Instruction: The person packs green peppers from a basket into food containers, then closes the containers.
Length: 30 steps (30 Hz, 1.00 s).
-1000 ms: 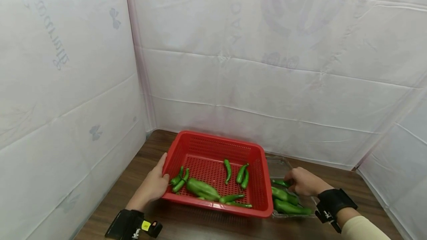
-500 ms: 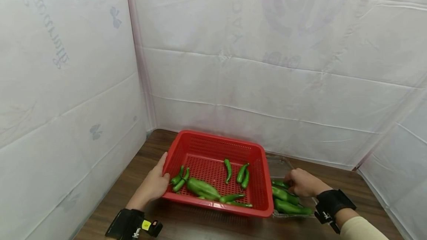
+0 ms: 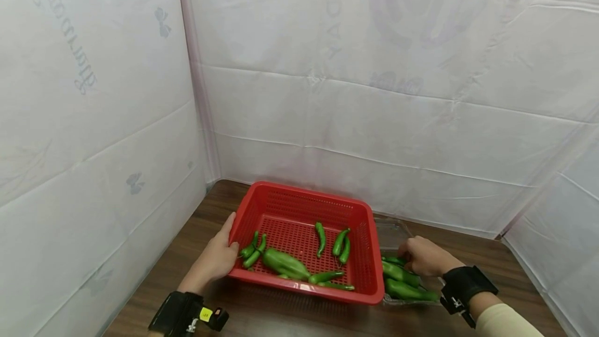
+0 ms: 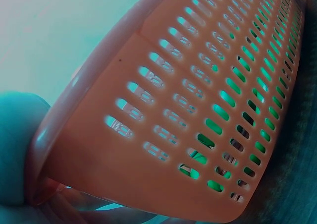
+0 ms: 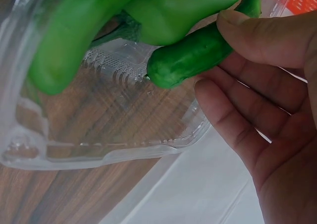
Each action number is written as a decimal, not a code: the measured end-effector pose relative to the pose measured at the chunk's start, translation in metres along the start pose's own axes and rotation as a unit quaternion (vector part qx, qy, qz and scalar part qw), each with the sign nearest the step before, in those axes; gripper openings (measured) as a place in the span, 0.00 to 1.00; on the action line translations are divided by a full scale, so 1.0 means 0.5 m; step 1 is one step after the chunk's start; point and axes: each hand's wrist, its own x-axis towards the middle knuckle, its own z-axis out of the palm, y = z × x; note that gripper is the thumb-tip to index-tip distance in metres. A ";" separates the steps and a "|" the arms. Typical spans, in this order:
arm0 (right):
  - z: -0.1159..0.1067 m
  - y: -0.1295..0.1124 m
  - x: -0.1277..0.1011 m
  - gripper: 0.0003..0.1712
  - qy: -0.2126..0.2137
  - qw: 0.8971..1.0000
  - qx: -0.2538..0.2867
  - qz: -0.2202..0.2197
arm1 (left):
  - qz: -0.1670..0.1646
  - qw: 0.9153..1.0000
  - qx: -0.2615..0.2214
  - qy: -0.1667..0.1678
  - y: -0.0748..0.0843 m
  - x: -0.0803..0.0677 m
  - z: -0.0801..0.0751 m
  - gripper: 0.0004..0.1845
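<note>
I see a dark wooden table [image 3: 187, 264] set into a corner of white sheeting; a red perforated basket [image 3: 299, 207] sits directly on it, toward my left; just beside the basket on the right lies a clear plastic tray [image 3: 395, 230], also on the wood.

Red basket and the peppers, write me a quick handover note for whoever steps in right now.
Left hand: grips the left rim of the red basket, which sits on the wooden table.
Right hand: pinches a small green pepper between thumb and fingers, over the clear plastic tray to the right of the basket.
In the basket: one large pepper and several small ones.
In the tray: at least two large peppers beside the pinched one.
Done: peppers lie in both containers.
Left: the pinched pepper has not been let go; which way the peppers are going cannot be told from this moment.
</note>
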 end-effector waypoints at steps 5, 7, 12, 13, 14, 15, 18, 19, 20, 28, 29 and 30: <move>0.005 0.002 0.003 0.13 0.002 1.000 -0.011 0.001 | -0.001 1.000 -0.007 -0.003 0.000 -0.001 0.000 0.40; 0.007 0.002 0.005 0.14 0.003 1.000 -0.020 -0.002 | -0.002 1.000 -0.010 -0.003 0.000 -0.001 0.000 0.40; 0.010 0.001 0.005 0.16 0.004 0.999 -0.032 0.001 | -0.002 1.000 -0.012 -0.005 0.002 -0.001 -0.001 0.40; 0.011 0.001 0.005 0.16 0.004 0.999 -0.032 0.002 | -0.002 1.000 -0.012 -0.004 0.003 -0.001 -0.001 0.40; 0.011 0.001 0.004 0.16 0.004 0.999 -0.032 0.001 | -0.002 1.000 -0.012 -0.005 0.003 -0.001 -0.001 0.40; 0.012 0.002 0.004 0.16 0.005 1.000 -0.031 0.002 | -0.002 1.000 -0.012 -0.005 0.004 -0.001 -0.001 0.40; 0.014 0.005 0.003 0.16 0.007 1.000 -0.026 0.005 | -0.003 1.000 -0.009 -0.004 0.005 0.000 -0.001 0.40; 0.015 0.006 0.002 0.16 0.008 1.000 -0.024 0.007 | -0.003 1.000 -0.009 -0.004 0.006 0.000 -0.001 0.40; 0.016 0.007 0.002 0.15 0.009 1.000 -0.022 0.008 | -0.004 1.000 -0.009 -0.004 0.006 0.000 -0.001 0.40; 0.019 0.005 -0.001 0.16 0.007 1.000 -0.024 0.018 | -0.009 1.000 -0.001 -0.003 0.004 0.001 -0.002 0.40; 0.019 0.005 -0.002 0.16 0.006 0.999 -0.025 0.021 | -0.008 1.000 -0.001 -0.003 0.004 0.001 -0.002 0.40; 0.020 0.005 -0.002 0.15 0.005 0.999 -0.023 0.024 | -0.008 1.000 -0.001 -0.003 0.004 0.001 -0.001 0.40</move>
